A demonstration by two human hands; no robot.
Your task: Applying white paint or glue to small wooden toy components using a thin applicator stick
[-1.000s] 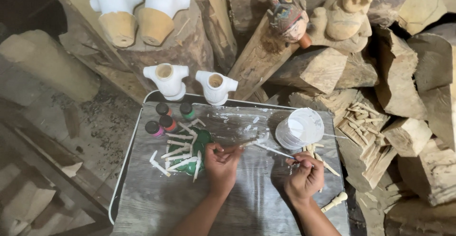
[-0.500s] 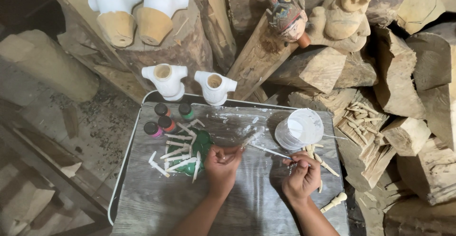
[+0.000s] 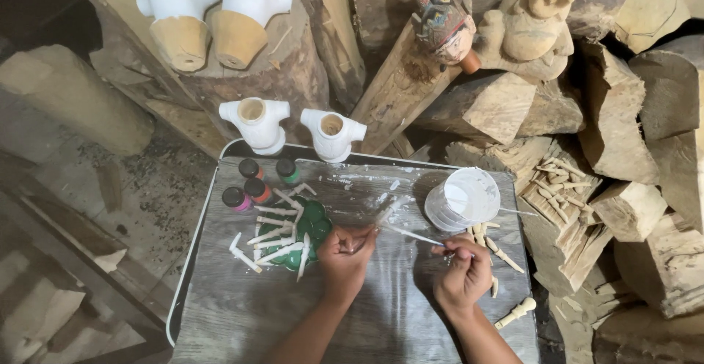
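- Left hand [image 3: 343, 260]: grip clenched on a small white-painted wooden stick [image 3: 385, 214], its tip angled up over the grey wood-grain tabletop [image 3: 242, 320].
- Right hand [image 3: 463, 272]: grip grasping a thin paintbrush [image 3: 411, 235], bristles touching that stick.
- Clear plastic cup of white paint [image 3: 462, 199]: just beyond the right hand.
- Green palette [image 3: 312, 225]: beside the left hand, under white pegs.

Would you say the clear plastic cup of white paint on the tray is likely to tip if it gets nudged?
Probably yes: the clear plastic cup looks thin-walled and light. It seems to lean already, so a push might spill it. The right hand works close beside it.
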